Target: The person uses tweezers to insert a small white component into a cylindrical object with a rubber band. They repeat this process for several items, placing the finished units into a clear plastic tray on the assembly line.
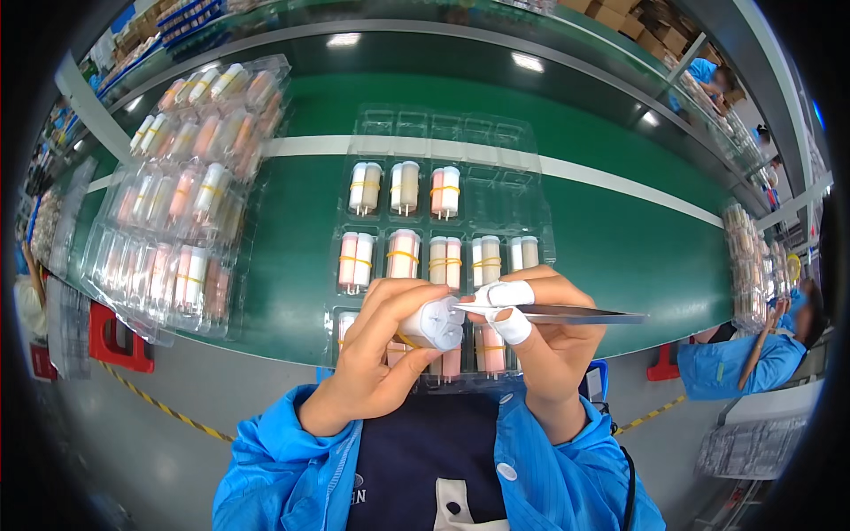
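My left hand (381, 350) grips a small white cylindrical part (436, 322) bound with a yellow band, its end face turned toward me. My right hand (540, 332), with white finger cots on thumb and forefinger, holds metal tweezers (567, 312); their tips touch the end of the white part. Both hands hover over the near edge of a clear plastic tray (522, 199) on the green conveyor belt (620, 239). The tray's pockets hold banded pairs of white, pink and beige cylinders (403, 252); the far row of pockets holds nothing.
A stack of clear trays (190, 190) filled with the same cylinders lies at the left on the belt. More filled trays (748, 265) stand at the right, near a person in blue (753, 358). Red bins (115, 341) sit below the belt's edge at left.
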{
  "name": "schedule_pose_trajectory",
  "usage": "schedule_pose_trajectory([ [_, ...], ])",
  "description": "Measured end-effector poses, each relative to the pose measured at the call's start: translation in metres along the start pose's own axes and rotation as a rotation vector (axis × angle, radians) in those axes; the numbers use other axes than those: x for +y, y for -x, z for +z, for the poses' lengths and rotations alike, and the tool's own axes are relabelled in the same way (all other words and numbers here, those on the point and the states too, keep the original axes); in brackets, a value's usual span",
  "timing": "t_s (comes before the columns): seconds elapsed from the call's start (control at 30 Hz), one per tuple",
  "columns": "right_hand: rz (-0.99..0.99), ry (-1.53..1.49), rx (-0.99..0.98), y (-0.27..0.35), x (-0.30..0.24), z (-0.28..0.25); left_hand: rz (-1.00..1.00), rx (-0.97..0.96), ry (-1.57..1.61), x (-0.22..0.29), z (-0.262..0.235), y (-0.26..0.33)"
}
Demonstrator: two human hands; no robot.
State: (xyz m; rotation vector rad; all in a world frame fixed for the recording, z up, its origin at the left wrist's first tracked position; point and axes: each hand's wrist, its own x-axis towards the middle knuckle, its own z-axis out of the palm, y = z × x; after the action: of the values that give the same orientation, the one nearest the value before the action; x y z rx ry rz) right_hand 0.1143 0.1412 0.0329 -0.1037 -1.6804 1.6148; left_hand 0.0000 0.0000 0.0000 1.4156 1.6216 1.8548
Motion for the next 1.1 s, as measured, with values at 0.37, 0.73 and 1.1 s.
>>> schedule_pose_trajectory([
  [0.37,-0.041,0.073,-0.038,-0.002,0.0,0.001,0.056,0.025,-0.059,-0.004,0.0,-0.001],
  [0.73,-0.066,0.12,-0.045,-0.003,0.0,0.001,0.094,0.048,-0.125,-0.004,0.001,-0.002],
  [1.1,-0.042,0.028,-0.002,-0.001,0.005,0.002,0.131,0.058,-0.149,-0.006,0.002,-0.002],
])
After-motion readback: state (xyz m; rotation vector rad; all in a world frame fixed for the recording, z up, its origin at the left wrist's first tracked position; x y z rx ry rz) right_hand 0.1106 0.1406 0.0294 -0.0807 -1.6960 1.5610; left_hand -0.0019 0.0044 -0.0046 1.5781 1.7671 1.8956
